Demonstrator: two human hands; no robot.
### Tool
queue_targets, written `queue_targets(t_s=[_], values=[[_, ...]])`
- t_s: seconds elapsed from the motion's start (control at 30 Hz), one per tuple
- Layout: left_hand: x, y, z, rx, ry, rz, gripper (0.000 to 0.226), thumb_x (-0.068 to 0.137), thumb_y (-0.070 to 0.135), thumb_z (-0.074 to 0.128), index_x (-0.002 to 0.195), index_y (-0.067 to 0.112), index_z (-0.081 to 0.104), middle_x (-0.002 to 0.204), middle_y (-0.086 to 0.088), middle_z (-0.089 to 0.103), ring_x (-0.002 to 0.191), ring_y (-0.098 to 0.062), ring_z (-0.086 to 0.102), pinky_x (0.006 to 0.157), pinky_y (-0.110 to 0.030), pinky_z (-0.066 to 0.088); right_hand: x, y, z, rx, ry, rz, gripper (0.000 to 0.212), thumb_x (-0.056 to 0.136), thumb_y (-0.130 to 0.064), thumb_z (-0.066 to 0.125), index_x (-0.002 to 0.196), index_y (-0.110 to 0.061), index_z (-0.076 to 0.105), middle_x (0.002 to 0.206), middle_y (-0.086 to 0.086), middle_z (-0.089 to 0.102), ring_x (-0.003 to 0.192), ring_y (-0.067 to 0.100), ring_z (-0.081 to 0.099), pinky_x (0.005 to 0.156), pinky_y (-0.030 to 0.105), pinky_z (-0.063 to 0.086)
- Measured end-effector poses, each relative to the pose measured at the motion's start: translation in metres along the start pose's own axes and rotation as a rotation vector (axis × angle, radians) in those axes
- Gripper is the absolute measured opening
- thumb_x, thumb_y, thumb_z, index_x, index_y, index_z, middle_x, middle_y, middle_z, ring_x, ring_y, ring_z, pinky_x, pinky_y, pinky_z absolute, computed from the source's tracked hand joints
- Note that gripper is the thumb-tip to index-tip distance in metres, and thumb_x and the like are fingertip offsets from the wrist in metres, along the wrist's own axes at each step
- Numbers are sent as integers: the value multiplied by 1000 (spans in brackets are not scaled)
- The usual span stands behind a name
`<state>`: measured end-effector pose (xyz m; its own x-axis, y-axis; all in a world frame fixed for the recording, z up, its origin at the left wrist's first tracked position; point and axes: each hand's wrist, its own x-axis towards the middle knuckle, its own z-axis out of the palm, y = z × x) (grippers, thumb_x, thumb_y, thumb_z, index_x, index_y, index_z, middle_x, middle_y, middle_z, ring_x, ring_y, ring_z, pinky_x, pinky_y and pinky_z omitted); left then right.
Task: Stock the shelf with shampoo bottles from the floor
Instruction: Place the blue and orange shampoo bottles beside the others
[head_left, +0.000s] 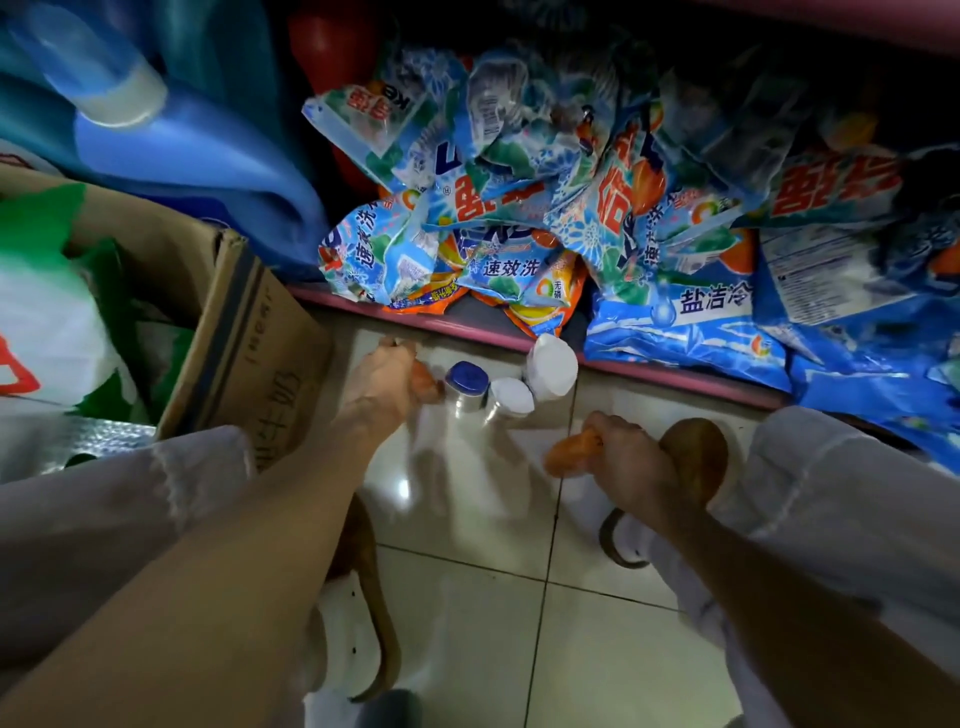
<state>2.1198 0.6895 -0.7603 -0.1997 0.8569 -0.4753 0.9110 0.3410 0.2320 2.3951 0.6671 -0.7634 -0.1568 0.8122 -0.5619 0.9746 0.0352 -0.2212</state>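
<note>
Three shampoo bottles stand on the tiled floor below the shelf edge: one with a blue cap (466, 378), one with a white cap (511, 397), and a white one (551, 366) leaning by the shelf. My left hand (382, 387) grips an orange-capped bottle (425, 385) just left of the blue cap. My right hand (626, 460) holds another orange bottle (569, 456) above the floor, to the right of the group. Both orange bottles are blurred and mostly hidden by my fingers.
The pink-edged bottom shelf (467, 325) is heaped with blue detergent bags (519, 208). An open cardboard box (249, 332) stands at the left, with big blue jugs (182, 145) behind it. My knees and sandalled feet (696, 457) flank the floor tiles.
</note>
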Motion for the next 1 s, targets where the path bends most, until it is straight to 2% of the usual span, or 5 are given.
queue_targets(t_s=[0.27,0.5,0.73,0.87,1.0], values=[[-58,-15,-62,129,-57,-84,49,61,33,82,102,14,63,107,-11,60,100,-26,60,83,-32,52,-55,-26,-44,153,-11,6,22,83,-22,62,100,-14,52,91,2,61,89,23,60,72,30,46],[-119,8,-150,245,78,214,29,81,23,62,108,12,62,108,-12,63,99,-28,58,79,-34,46,-111,-54,-91,359,214,-109,27,83,-31,71,99,-15,57,94,1,65,89,20,60,75,30,45],[-177,55,-203,-324,417,511,27,74,26,70,96,28,54,72,7,60,77,-19,57,64,-30,42,-177,-93,-156,1103,638,-548,26,86,-9,68,105,-22,54,98,8,63,84,7,63,74,17,50],[-193,77,-210,-771,557,624,25,79,21,69,100,29,58,74,12,58,66,9,51,61,-5,37,-203,-112,-199,1077,865,-727,37,86,-15,66,111,-36,49,93,3,63,80,10,61,72,21,49],[-199,97,-208,-819,563,728,27,84,18,67,106,32,62,87,7,63,84,0,57,80,-19,43,-212,-124,-226,1008,971,-762,24,88,-20,64,97,-42,59,88,-4,66,76,9,59,70,24,46]])
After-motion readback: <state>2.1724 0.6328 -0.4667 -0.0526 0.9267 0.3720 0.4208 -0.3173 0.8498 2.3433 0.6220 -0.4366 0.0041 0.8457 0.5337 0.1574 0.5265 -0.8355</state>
